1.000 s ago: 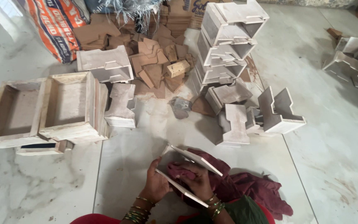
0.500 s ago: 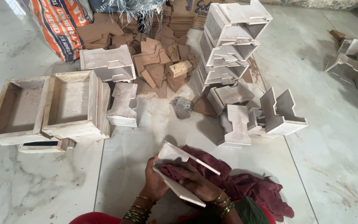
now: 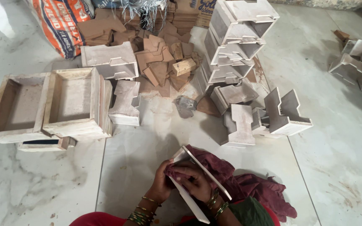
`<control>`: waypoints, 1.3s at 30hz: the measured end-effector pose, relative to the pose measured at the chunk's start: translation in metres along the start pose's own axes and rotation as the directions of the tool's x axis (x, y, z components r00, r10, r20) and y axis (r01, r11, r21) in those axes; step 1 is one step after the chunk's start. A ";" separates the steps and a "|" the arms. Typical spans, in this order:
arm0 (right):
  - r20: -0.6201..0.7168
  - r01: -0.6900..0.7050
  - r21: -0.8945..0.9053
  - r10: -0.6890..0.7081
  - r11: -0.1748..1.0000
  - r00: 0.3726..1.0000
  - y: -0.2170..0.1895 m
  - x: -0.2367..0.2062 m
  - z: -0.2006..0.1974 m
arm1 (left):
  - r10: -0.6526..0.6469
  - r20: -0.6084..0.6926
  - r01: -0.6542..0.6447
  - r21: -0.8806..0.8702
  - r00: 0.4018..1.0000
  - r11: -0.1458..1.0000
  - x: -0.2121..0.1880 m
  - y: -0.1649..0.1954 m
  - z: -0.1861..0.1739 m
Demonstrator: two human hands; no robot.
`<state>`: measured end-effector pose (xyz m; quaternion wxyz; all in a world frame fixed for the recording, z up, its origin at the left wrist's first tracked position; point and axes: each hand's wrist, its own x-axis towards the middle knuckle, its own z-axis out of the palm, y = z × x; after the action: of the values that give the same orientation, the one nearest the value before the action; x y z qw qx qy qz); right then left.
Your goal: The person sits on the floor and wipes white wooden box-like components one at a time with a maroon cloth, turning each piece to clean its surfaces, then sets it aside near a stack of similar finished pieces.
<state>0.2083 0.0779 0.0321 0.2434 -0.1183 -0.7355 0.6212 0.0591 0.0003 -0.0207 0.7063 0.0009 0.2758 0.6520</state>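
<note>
Gripping white box [image 3: 189,196] btwn fingers [image 3: 193,181].

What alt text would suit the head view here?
Two hands, left hand and right hand, hold a white board piece wrapped in a maroon cloth above a marble floor. Beyond lie wooden trays, stacked white boxes and brown cut-offs.

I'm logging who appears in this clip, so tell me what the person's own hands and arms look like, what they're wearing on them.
Both hands are bare, with no gloves. The left hand has a stack of thin bangles on the wrist, gold-coloured and green. The right hand has a few gold-coloured and dark bangles on its wrist. The forearms show no sleeves; red cloth and dark green cloth lie at the picture's bottom edge.
</note>
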 end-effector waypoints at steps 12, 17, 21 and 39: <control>0.070 0.002 -0.476 0.035 0.879 0.997 -0.032 0.015 -0.005 | -0.017 -0.116 0.023 0.049 0.993 0.999 -0.001 -0.004 0.008; 0.083 -0.015 -0.710 0.105 0.704 0.991 -0.020 0.013 -0.013 | 0.018 -0.252 -0.005 0.051 0.968 0.999 -0.004 0.017 0.015; -0.050 -0.235 -0.511 0.244 0.827 0.969 -0.012 0.003 -0.022 | 0.070 -0.269 -0.049 0.083 0.961 0.995 -0.004 0.026 0.018; -0.022 0.097 -0.370 -0.114 0.924 0.993 -0.014 0.007 0.002 | 0.125 -0.058 -0.129 -0.067 0.990 0.989 0.026 -0.013 -0.024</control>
<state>0.2032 0.0765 0.0464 0.2658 -0.1356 -0.8387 0.4555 0.0620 0.0138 -0.0561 0.6554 -0.0242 0.2707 0.7047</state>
